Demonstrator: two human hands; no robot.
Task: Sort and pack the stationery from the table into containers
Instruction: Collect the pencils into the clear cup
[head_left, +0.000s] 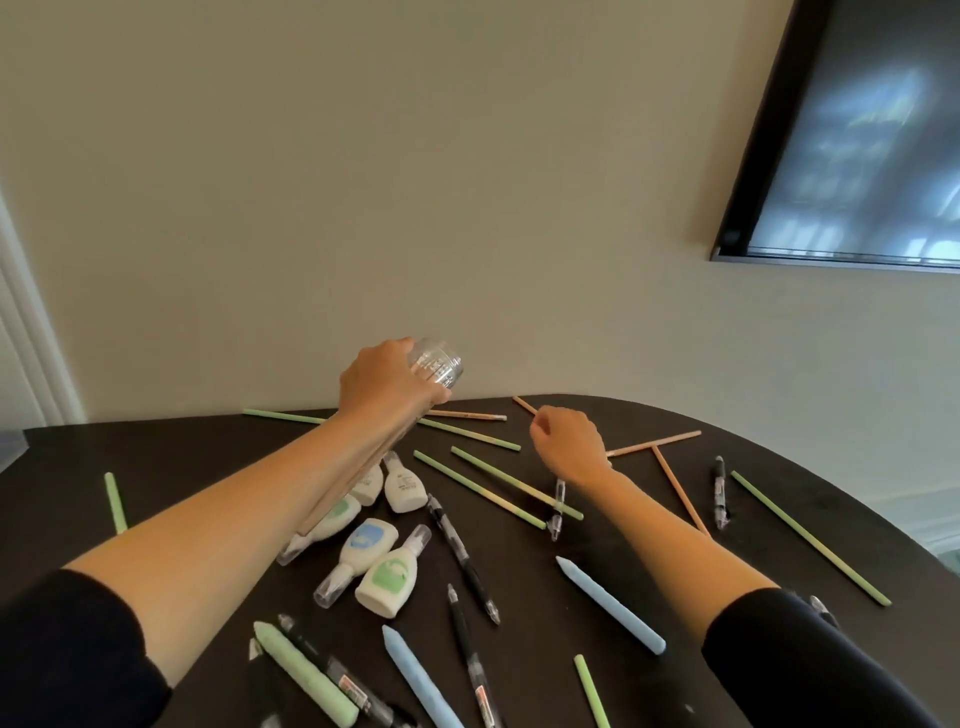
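Dark table (171, 457), left hand (382, 387) gripping jar (436, 364) (clear)

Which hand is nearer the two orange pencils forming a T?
Right. The right hand sits just left of the orange pencils; the left hand, holding a jar, is farther left.

Green pencils (484, 434), dark table (779, 467)

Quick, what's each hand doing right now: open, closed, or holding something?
Left hand: grips the clear jar plus a few tan pencils.
Right hand: fingers curled at the far tan pencil; grip cannot be told.
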